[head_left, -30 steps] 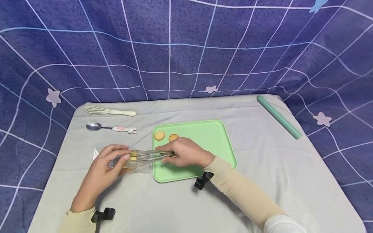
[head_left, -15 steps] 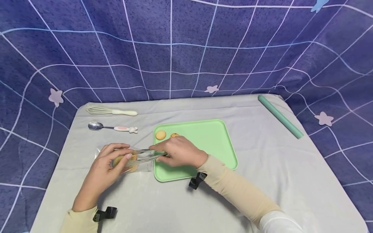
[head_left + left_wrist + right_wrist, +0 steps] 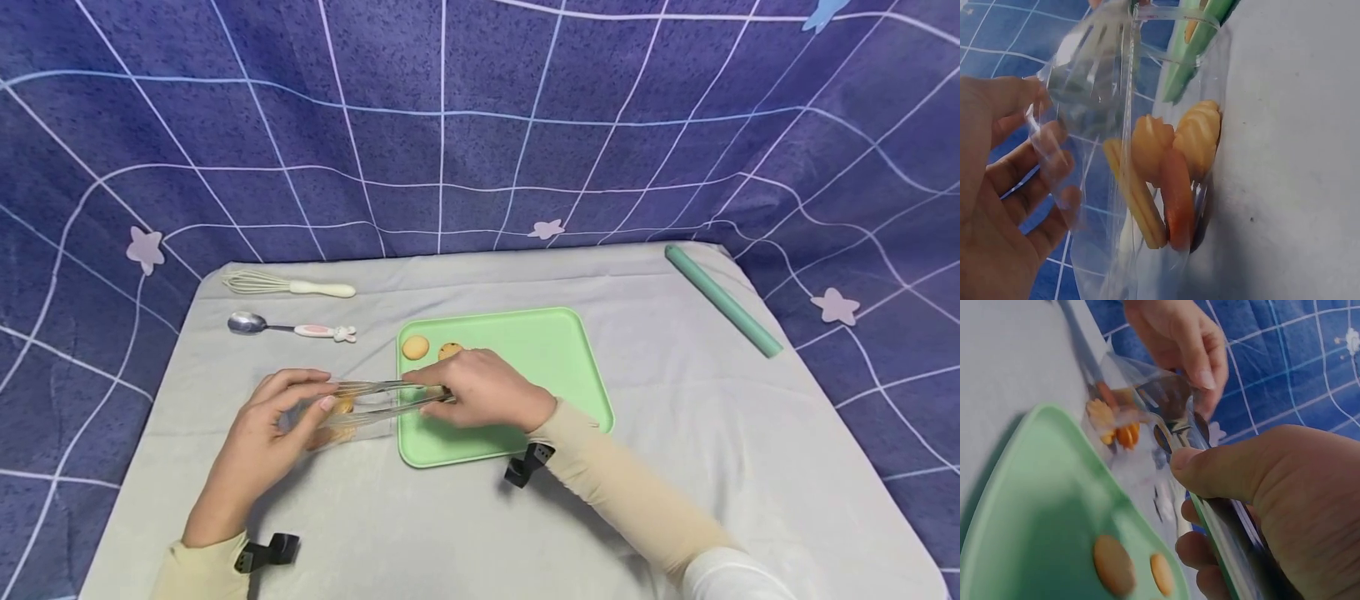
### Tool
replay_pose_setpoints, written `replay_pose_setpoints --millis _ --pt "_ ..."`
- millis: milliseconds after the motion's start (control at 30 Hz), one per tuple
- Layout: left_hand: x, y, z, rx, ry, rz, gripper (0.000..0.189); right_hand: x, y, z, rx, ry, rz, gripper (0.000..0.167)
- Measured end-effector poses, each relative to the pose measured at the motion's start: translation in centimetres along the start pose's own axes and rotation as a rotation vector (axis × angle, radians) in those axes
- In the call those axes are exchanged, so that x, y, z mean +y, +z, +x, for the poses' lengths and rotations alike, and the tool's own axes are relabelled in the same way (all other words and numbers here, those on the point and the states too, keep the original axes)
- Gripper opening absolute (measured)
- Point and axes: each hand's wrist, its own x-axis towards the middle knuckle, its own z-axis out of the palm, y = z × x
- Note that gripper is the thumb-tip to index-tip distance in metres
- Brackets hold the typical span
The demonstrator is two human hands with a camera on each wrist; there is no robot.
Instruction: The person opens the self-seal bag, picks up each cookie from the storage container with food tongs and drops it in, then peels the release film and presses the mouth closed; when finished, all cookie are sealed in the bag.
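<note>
My left hand (image 3: 258,442) grips the mouth of a clear plastic bag (image 3: 1097,237) left of the tray. Inside the bag lie two swirled cookies (image 3: 1199,137), a yellow biscuit stick (image 3: 1138,203) and an orange-red stick-shaped piece (image 3: 1177,203). My right hand (image 3: 491,392) holds metal tongs (image 3: 386,410) over the green tray (image 3: 532,354). Their slotted ends reach left into the bag's mouth, spread apart, with no piece visible between them. At the tray's back left corner sit a plain round cookie (image 3: 416,347) and a chocolate-chip cookie (image 3: 450,351), partly covered by my right hand.
A cream whisk (image 3: 288,285) and a spoon with a rabbit-shaped handle end (image 3: 292,327) lie at the back left. A green rod (image 3: 722,300) lies slanted at the back right. A blue gridded cloth (image 3: 480,125) hangs behind the table.
The tongs, with a yellow piece between their ends, went left deeper into the bag. Since then my right hand has drawn back right and the ends are free. My left hand stays almost still.
</note>
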Motion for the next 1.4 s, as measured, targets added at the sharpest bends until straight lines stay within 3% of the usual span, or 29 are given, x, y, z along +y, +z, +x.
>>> replay_pose_setpoints --millis 233,433,567,733,1067,1400 --pt "-0.1 0.1 -0.1 0.007 0.012 -0.015 0.019 2.2 -1.9 -4.1 0.037 0.052 0.08 0.048" --pt "-0.1 0.2 -0.1 0.001 -0.009 -0.01 0.015 5.3 -3.0 -8.1 0.07 0.213 0.048 0.056" --pt "-0.2 0.3 -0.1 -0.008 -0.004 -0.01 0.016 6.8 -3.1 -9.7 0.069 0.309 0.027 0.056" --pt "-0.5 0.5 0.0 -0.016 0.006 -0.011 0.019 7.6 -2.7 -10.1 0.071 0.369 0.032 0.057" --pt "-0.8 0.9 0.0 -0.024 0.005 -0.011 0.018 7.5 -2.7 -9.2 0.065 0.385 0.007 0.057" --pt "-0.5 0.7 0.1 -0.021 -0.023 0.008 0.018 8.4 -3.9 -10.7 0.091 0.449 -0.012 0.056"
